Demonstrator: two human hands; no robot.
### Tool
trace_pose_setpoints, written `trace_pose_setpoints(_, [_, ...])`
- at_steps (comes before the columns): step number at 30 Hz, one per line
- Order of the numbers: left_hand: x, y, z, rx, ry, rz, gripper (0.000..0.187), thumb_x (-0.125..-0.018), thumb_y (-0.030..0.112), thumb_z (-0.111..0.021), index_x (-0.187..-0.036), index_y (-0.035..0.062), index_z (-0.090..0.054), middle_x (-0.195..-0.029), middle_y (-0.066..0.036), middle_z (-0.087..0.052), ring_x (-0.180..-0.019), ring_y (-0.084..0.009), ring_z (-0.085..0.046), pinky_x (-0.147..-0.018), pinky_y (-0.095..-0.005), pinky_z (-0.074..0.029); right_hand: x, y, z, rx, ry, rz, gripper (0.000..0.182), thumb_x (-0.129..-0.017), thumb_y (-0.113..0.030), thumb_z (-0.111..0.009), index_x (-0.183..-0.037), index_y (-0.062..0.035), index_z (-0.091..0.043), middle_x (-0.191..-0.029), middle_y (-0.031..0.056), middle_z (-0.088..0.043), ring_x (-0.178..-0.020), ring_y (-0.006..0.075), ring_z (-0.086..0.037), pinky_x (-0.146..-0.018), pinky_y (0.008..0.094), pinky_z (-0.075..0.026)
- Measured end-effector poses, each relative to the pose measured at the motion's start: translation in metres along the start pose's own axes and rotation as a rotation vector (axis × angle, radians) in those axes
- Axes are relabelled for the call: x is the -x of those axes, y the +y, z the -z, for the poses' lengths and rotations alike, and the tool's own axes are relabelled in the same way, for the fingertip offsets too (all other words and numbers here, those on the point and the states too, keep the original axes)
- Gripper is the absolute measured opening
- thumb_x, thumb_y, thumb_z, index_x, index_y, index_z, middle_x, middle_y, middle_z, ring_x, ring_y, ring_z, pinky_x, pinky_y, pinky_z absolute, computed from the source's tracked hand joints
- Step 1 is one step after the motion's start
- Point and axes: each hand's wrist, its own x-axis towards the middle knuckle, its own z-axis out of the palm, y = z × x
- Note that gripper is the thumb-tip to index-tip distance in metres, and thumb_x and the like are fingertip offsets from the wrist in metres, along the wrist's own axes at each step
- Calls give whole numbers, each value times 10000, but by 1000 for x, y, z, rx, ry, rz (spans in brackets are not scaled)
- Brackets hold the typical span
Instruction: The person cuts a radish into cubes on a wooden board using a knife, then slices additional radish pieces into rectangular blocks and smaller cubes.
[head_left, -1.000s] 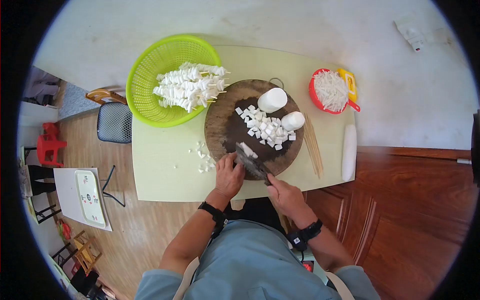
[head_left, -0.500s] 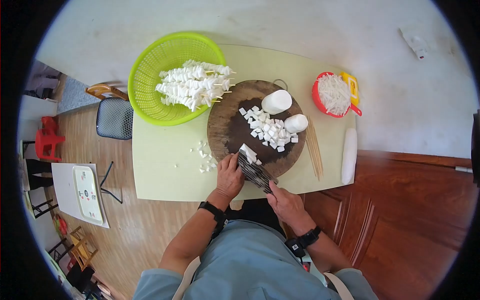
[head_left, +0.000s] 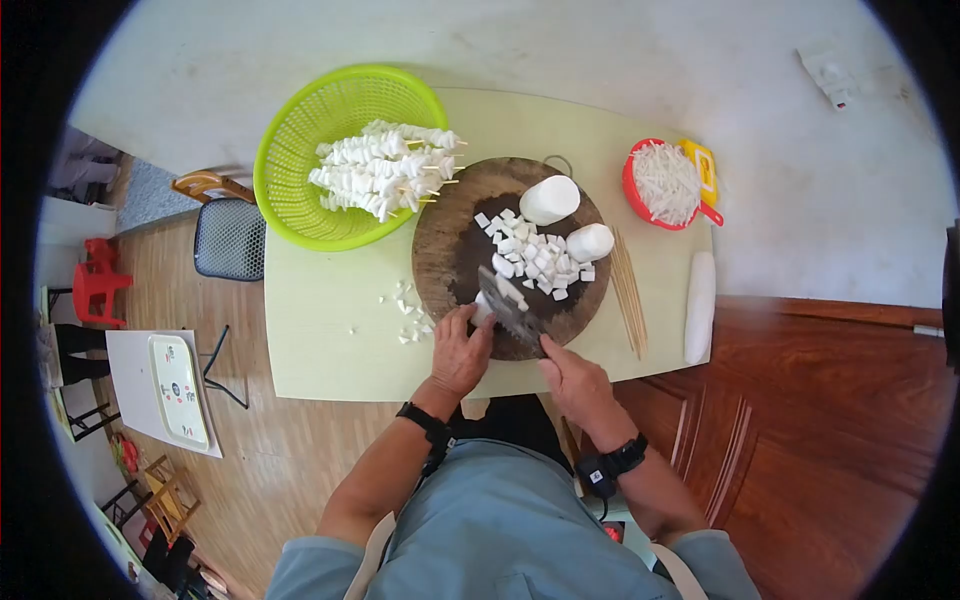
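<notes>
My right hand (head_left: 578, 388) is wrapped around the handle of a cleaver (head_left: 512, 308), its blade tilted over the near part of a round wooden chopping board (head_left: 440, 250). My left hand (head_left: 462, 352) grips a small white radish piece (head_left: 482, 308) at the board's near edge, close beside the blade. Cut white slices lie against the blade's far side. Farther in on the board is a heap of white radish cubes (head_left: 535, 255). Two thick radish chunks, a larger one (head_left: 550, 200) and a smaller one (head_left: 590, 243), stand by the heap.
A green basket (head_left: 275, 190) at the back left holds several skewers of white pieces (head_left: 385, 170). Bamboo sticks (head_left: 628, 290) lie right of the board, near a whole white radish (head_left: 699, 308). A red strainer (head_left: 633, 190) holds white shreds. Small scraps (head_left: 408, 310) lie left.
The cleaver has moved away from my left hand and turned slightly, with slices pushed toward the heap. My right hand has shifted a little right; the left still holds the radish piece.
</notes>
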Motion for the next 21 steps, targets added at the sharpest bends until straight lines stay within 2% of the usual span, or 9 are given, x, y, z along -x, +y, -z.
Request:
trace_pose_setpoints(2, [4,-5,-3,12,-2,0,358,-795,109,-689,-1147,77,-631,-1282,-193,-538,-1203,-401,-511,-989,-513,-404,14,-4,1,129,-144,-24,390,-973,-313,-614,-1278,-71,-629,-872,145,-690,-761,338,-689,-644,429,-557])
trace_pose_setpoints(3, [5,-7,-3,19,-25,-3,381,-774,99,-693,-1148,70,-627,-1291,-210,-525,-1212,-412,-502,-995,-520,-402,19,-4,0,129,-147,-23,390,-973,-313,-614,-1278,-71,-629,-872,145,-690,-761,338,-689,-644,429,-557])
trace_pose_setpoints(5, [9,-11,-3,25,-48,-3,403,-753,88,-696,-1148,63,-622,-1300,-228,-512,-1220,-422,-493,-1001,-527,-400,29,-3,-2,165,-222,-1,394,-949,-216,-644,-1290,-21,-611,-887,167,-679,-760,335,-684,-674,407,-561])
trace_pose_setpoints(9, [10,-13,-4,51,-66,-17,425,-702,73,-707,-1119,48,-628,-1317,-258,-484,-1235,-443,-477,-1018,-536,-396,38,-2,-6,170,-228,-3,410,-948,-222,-646,-1306,-27,-596,-859,161,-667,-721,331,-673,-639,404,-557])
trace_pose_setpoints(11, [10,-13,-4,60,-64,-24,431,-693,69,-709,-1116,46,-629,-1323,-261,-480,-1236,-447,-476,-1020,-538,-397,39,3,-11,183,-166,37,447,-960,-340,-632,-1309,-61,-602,-791,131,-651,-651,320,-659,-558,418,-542])
trace_pose_setpoints(18, [10,-13,-3,55,-57,-25,395,-713,80,-698,-1102,42,-645,-1283,-261,-522,-1229,-452,-487,-1005,-538,-415,19,-7,-14,248,-204,33,443,-954,-324,-640,-1307,-61,-595,-766,135,-642,-642,329,-664,-546,425,-543])
trace_pose_setpoints(21, [7,-11,-2,45,-65,-21,379,-739,83,-693,-1115,52,-648,-1280,-252,-531,-1221,-447,-495,-998,-532,-421,2,-4,-20,269,-223,-7,410,-952,-306,-643,-1282,-65,-614,-830,150,-679,-694,337,-685,-582,425,-557])
